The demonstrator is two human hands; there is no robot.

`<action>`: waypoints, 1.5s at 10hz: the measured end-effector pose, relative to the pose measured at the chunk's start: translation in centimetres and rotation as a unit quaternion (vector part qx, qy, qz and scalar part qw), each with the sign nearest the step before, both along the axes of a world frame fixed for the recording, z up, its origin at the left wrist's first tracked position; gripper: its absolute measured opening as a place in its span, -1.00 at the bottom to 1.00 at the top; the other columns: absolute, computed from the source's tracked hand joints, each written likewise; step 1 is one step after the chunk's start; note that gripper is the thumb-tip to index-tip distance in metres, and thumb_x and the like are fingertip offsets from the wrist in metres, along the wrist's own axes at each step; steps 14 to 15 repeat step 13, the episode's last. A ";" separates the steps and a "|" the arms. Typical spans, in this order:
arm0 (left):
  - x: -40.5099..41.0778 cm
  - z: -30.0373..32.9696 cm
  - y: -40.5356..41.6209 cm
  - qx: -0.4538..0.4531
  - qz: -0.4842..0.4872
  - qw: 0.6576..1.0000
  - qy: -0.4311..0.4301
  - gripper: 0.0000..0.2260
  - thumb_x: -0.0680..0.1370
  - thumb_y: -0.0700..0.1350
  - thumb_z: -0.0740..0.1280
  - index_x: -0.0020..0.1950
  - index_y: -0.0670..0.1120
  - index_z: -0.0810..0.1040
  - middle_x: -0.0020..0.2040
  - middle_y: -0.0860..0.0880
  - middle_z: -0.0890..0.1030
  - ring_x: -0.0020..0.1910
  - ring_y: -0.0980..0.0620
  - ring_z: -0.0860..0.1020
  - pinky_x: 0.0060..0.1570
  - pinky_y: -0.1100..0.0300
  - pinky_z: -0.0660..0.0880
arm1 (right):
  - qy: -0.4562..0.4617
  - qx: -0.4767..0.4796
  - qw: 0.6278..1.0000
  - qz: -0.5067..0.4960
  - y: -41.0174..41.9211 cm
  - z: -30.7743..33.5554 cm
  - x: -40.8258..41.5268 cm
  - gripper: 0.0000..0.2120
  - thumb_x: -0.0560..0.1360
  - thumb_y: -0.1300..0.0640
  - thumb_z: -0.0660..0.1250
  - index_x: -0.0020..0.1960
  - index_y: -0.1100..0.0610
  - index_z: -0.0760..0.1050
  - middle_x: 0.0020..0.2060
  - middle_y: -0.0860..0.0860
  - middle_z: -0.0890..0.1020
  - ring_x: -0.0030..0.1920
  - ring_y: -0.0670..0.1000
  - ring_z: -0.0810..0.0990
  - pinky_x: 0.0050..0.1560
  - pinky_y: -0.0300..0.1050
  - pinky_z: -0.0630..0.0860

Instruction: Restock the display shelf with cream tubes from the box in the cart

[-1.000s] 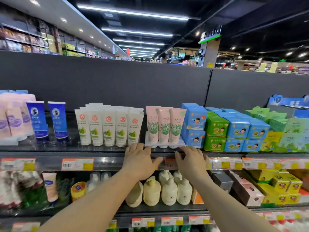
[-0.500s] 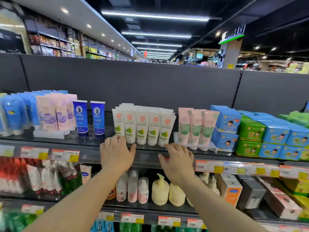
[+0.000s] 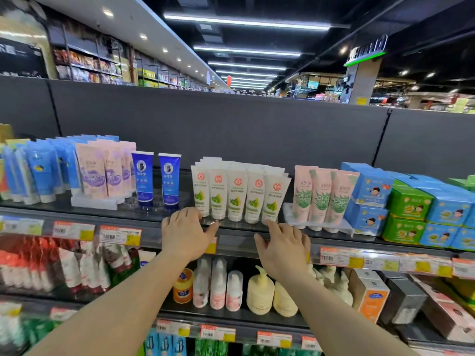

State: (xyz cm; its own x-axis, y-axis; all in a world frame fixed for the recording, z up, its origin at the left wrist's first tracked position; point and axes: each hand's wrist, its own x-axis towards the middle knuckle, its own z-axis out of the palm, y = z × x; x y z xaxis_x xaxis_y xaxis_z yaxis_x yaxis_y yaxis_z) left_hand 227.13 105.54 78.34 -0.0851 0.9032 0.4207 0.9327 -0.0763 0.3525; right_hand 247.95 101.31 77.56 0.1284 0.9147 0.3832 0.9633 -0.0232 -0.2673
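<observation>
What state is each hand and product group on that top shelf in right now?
Left hand: open, fingers on the shelf's front edge, holding nothing.
Right hand: open, fingertips at the clear tray, holding nothing.
White tubes: upright, packed in rows.
Clear tray: under the white tubes, at the shelf front.
Dark blue tubes: two, upright, space behind.
Pink tubes: three, upright.

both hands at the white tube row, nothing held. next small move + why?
Probably nudge the clear tray under the white tubes to square it with the shelf edge. The left hand and right hand bracket its front corners, fingers touching it, and the rightmost tubes lean right.
</observation>
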 end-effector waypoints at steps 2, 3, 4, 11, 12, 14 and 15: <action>-0.1 0.0 -0.2 0.016 -0.015 1.000 0.016 -0.58 0.52 0.31 0.18 0.12 0.00 0.45 0.12 0.04 0.53 0.19 0.02 0.47 0.24 0.02 0.30 | -0.008 -0.018 1.000 -0.012 0.6 0.2 -0.1 -0.48 0.59 -0.25 0.01 0.48 -0.09 0.21 0.33 0.00 0.43 0.38 0.10 0.29 0.42 0.11 0.11; -0.1 -0.2 -0.3 0.027 -0.020 0.999 0.010 -0.62 0.53 0.28 0.19 0.09 0.01 0.45 0.08 0.05 0.53 0.15 0.02 0.48 0.23 0.03 0.31 | -0.015 -0.034 0.999 -0.018 0.8 0.6 0.0 -0.47 0.59 -0.25 -0.02 0.49 -0.08 0.21 0.35 0.01 0.42 0.40 0.11 0.27 0.41 0.10 0.10; 0.0 -0.5 -0.2 0.035 -0.011 0.999 0.021 -0.66 0.53 0.28 0.18 0.03 0.02 0.42 0.02 0.07 0.53 0.09 0.03 0.50 0.19 0.05 0.32 | -0.027 -0.044 0.998 -0.020 0.8 1.0 -0.1 -0.47 0.59 -0.25 -0.03 0.49 -0.07 0.21 0.35 0.02 0.42 0.40 0.11 0.27 0.39 0.08 0.11; -2.6 1.5 -4.7 -0.066 -0.088 0.990 0.089 -0.42 0.61 0.23 0.01 0.57 0.02 0.06 0.60 0.00 0.01 0.57 -0.06 -0.09 0.49 -0.12 -0.16 | -0.005 -0.088 0.995 -0.043 -3.9 2.6 -3.8 -0.41 0.59 -0.25 -0.03 0.54 -0.03 0.08 0.52 0.05 0.20 0.53 0.14 0.07 0.50 0.20 -0.03; -2.9 1.9 -6.7 -0.071 -0.124 0.983 0.114 -0.42 0.62 0.22 -0.03 0.59 0.01 0.00 0.60 0.00 -0.04 0.57 -0.07 -0.13 0.50 -0.12 -0.18 | 0.027 -0.091 0.994 -0.052 -6.1 2.9 -5.3 -0.42 0.59 -0.25 -0.04 0.55 -0.05 0.08 0.54 0.03 0.17 0.54 0.12 0.04 0.49 0.19 -0.05; -3.4 1.9 -8.6 -0.046 -0.140 0.980 0.133 -0.41 0.62 0.22 -0.03 0.59 0.00 -0.05 0.60 -0.01 -0.08 0.57 -0.08 -0.16 0.49 -0.11 -0.20 | 0.035 -0.073 0.996 -0.047 -8.0 2.7 -6.6 -0.41 0.59 -0.25 -0.04 0.56 -0.05 0.07 0.54 0.03 0.15 0.55 0.11 0.01 0.52 0.15 -0.06; -3.4 1.9 -8.6 -0.046 -0.140 0.980 0.133 -0.41 0.62 0.22 -0.03 0.59 0.00 -0.05 0.60 -0.01 -0.08 0.57 -0.08 -0.16 0.49 -0.11 -0.20 | 0.035 -0.073 0.996 -0.047 -8.0 2.7 -6.6 -0.41 0.59 -0.25 -0.04 0.56 -0.05 0.07 0.54 0.03 0.15 0.55 0.11 0.01 0.52 0.15 -0.06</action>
